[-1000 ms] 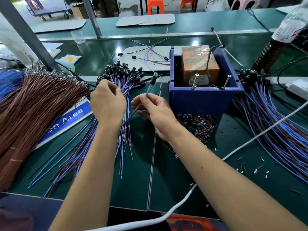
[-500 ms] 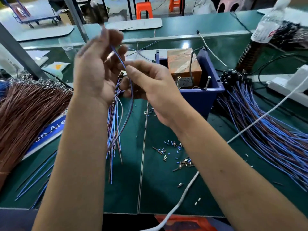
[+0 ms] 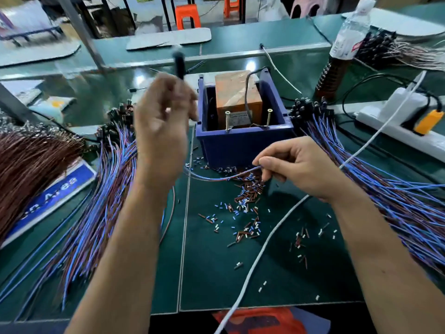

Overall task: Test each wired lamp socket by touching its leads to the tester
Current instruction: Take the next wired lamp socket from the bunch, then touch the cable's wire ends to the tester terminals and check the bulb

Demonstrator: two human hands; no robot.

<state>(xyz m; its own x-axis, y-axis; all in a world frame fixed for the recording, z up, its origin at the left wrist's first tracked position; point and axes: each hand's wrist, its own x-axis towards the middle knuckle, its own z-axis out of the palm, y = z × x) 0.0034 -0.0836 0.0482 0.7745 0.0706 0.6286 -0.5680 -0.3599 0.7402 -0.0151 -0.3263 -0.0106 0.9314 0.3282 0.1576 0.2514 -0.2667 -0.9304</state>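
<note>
left grip (image 3: 161,121) holds the black lamp socket (image 3: 178,65) up; right grip (image 3: 292,167) pinches its blue-brown leads (image 3: 224,177), nearest the tester's two upright screws (image 3: 248,119) toward the worktop's far edge.

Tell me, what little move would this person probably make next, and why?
Probably bring the right hand up and forward so the leads it pinches touch the two upright screws on the tester in the blue bin. The left hand already holds the black socket raised, and the leads hang short of the screws.
</note>
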